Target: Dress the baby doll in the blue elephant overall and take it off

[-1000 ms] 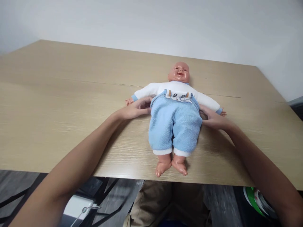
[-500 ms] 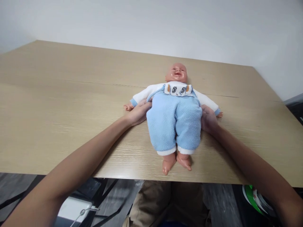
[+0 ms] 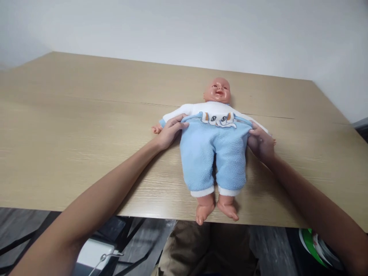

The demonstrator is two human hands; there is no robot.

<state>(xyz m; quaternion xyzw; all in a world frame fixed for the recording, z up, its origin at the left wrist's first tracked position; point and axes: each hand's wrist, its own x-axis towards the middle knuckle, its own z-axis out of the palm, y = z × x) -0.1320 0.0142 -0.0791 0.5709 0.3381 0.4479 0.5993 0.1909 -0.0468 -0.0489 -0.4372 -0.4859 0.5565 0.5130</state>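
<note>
A baby doll (image 3: 217,91) lies face up on the table, its bare feet by the front edge. It wears a white long-sleeved top (image 3: 195,109) and light blue fleece overalls (image 3: 198,155) with an animal face on the bib. My left hand (image 3: 171,132) pinches the overalls' waist edge at the doll's side, thumb in front. On the opposite side my right hand (image 3: 261,142) is closed on the same edge. Between the two hands the waist edge is stretched wide, and the bib sags in the middle.
The wooden table (image 3: 94,126) has a seam running across it and meets a white wall (image 3: 184,34) behind. Below the front edge are a white box-like object (image 3: 93,255) at left and green-and-white round items (image 3: 314,245) at right.
Both hands have moved from the doll's sides up to the overalls' waist edge and pulled it outward. The doll's feet now reach past the table's front edge in view.
</note>
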